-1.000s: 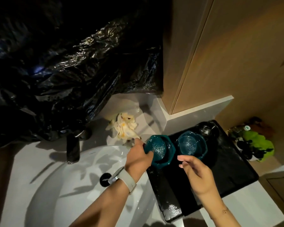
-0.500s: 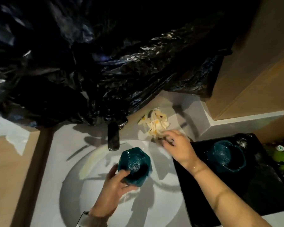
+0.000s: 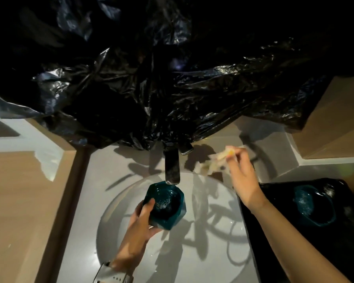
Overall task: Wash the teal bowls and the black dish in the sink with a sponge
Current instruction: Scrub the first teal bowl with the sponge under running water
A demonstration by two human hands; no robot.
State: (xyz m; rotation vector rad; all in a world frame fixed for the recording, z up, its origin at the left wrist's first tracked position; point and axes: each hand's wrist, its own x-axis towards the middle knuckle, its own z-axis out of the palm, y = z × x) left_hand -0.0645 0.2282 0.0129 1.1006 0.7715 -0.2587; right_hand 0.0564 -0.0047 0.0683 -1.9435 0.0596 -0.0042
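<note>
My left hand (image 3: pixel 138 223) grips a teal faceted bowl (image 3: pixel 168 205) over the white sink basin (image 3: pixel 202 252), right under the dark faucet spout (image 3: pixel 172 166). My right hand (image 3: pixel 241 176) pinches a pale yellow-white sponge (image 3: pixel 217 160) and holds it lifted above the counter behind the basin, blurred by motion. A second teal bowl (image 3: pixel 313 205) sits on the black tray (image 3: pixel 274 231) at the right. The black dish is hard to make out on the dark tray.
Crumpled black plastic sheeting (image 3: pixel 151 78) hangs over the wall behind the faucet. A wooden cabinet (image 3: pixel 335 123) stands at the right and a tan counter (image 3: pixel 18 211) lies to the left of the sink.
My left hand has carried the teal bowl up under the faucet spout. My right hand has picked the sponge up off the counter and lifted it.
</note>
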